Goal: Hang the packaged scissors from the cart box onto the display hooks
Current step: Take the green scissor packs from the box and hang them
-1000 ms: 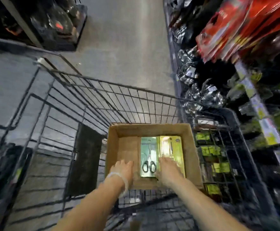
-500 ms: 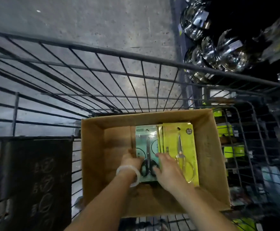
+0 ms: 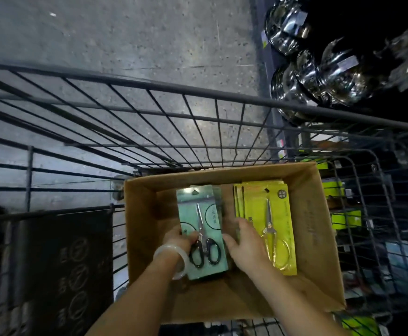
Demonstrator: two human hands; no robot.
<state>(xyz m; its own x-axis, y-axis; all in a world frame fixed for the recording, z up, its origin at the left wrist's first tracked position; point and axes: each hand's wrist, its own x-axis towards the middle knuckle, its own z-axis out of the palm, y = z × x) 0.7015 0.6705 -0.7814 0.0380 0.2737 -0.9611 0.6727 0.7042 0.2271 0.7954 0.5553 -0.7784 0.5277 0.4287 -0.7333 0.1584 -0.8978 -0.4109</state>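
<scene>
The task is sitting at its opening step: nothing is hanging on a hook yet, and no display hooks are showing. Both hands are working inside the cart box [image 3: 319, 214]. The left hand [image 3: 181, 241] is pinching the green scissors pack [image 3: 198, 209] by its left edge, thumb on top. The right hand [image 3: 244, 243] is lying with fingers loosely apart between that stack and the yellow scissors packs [image 3: 254, 204] just to its right, gripping nothing visible. Every pack is waiting in the box.

Speckled grey concrete floor [image 3: 130, 40], dim shelving [image 3: 358, 25], glare patch
</scene>
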